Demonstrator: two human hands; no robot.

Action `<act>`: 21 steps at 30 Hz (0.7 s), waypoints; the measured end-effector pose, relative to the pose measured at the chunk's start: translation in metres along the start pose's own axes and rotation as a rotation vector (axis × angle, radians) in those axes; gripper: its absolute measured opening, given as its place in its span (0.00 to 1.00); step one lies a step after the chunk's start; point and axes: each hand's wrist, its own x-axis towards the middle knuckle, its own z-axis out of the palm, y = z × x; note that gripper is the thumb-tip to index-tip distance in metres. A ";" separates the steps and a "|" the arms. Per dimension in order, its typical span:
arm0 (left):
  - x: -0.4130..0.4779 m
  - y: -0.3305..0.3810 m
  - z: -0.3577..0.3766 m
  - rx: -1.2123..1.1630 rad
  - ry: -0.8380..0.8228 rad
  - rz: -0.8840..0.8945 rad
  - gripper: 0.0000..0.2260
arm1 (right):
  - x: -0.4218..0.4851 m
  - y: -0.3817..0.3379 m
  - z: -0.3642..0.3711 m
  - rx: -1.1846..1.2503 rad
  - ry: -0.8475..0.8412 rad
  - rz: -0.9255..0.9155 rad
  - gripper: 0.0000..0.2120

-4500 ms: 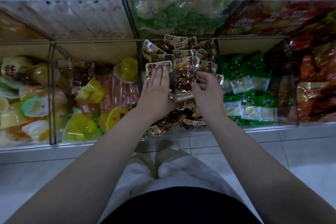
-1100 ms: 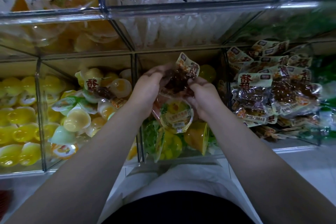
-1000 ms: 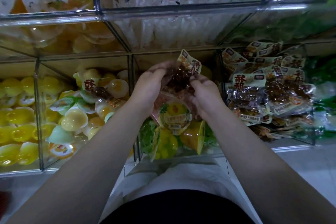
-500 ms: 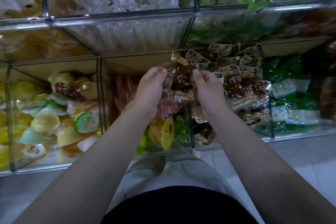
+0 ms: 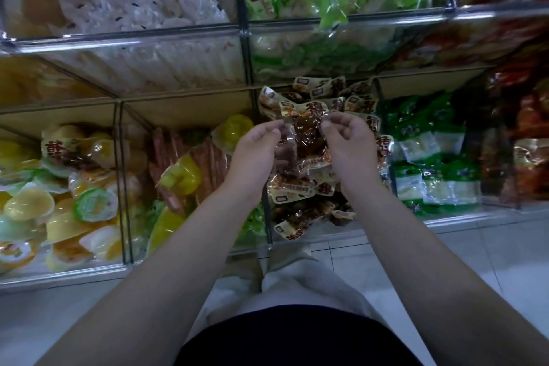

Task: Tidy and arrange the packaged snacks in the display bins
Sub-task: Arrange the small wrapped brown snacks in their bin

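My left hand (image 5: 255, 144) and right hand (image 5: 348, 140) each pinch a side edge of one brown snack packet (image 5: 307, 127), held just above the bin (image 5: 269, 226) of matching packets. I judge this to be sorting; next, I should lay it flat on that pile.

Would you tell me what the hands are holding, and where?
One brown snack packet: the left hand pinches its left edge, the right hand its right edge.
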 end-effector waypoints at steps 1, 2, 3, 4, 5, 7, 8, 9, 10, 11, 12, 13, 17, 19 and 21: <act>-0.001 -0.001 0.005 0.009 0.003 -0.002 0.10 | 0.002 0.002 -0.004 -0.021 0.004 -0.009 0.07; -0.002 -0.001 0.009 0.019 0.006 -0.003 0.11 | 0.003 0.004 -0.007 -0.042 0.004 -0.024 0.08; -0.003 -0.002 0.013 0.034 0.008 0.000 0.11 | 0.003 0.006 -0.011 -0.061 0.001 -0.042 0.09; -0.004 -0.004 0.016 0.048 0.012 0.010 0.11 | 0.004 0.008 -0.014 -0.083 -0.008 -0.059 0.10; -0.004 -0.005 0.019 0.061 0.023 0.020 0.11 | 0.004 0.009 -0.017 -0.110 -0.025 -0.072 0.10; -0.003 -0.009 0.024 0.091 0.066 0.016 0.12 | 0.005 0.013 -0.022 -0.176 -0.069 -0.088 0.10; -0.002 -0.011 0.026 0.100 0.095 0.007 0.12 | 0.006 0.015 -0.024 -0.206 -0.090 -0.095 0.10; -0.002 -0.013 0.027 0.109 0.120 -0.006 0.12 | 0.007 0.017 -0.025 -0.232 -0.103 -0.101 0.11; -0.001 -0.015 0.028 0.120 0.132 -0.016 0.12 | 0.008 0.019 -0.026 -0.253 -0.110 -0.109 0.12; -0.001 -0.017 0.029 0.130 0.133 -0.023 0.12 | 0.009 0.021 -0.027 -0.271 -0.112 -0.117 0.13; -0.001 -0.018 0.030 0.130 0.130 -0.023 0.12 | 0.010 0.023 -0.027 -0.285 -0.109 -0.125 0.15; -0.002 -0.018 0.032 0.120 0.125 -0.024 0.13 | 0.011 0.024 -0.027 -0.294 -0.104 -0.134 0.16; -0.003 -0.020 0.034 0.111 0.096 -0.018 0.17 | 0.010 0.021 -0.028 -0.285 -0.075 -0.158 0.14; -0.004 -0.021 0.032 0.092 0.085 -0.013 0.13 | 0.007 0.017 -0.027 -0.258 -0.056 -0.168 0.12; -0.006 -0.019 0.029 0.060 0.101 0.005 0.10 | 0.003 0.012 -0.024 -0.210 -0.059 -0.176 0.09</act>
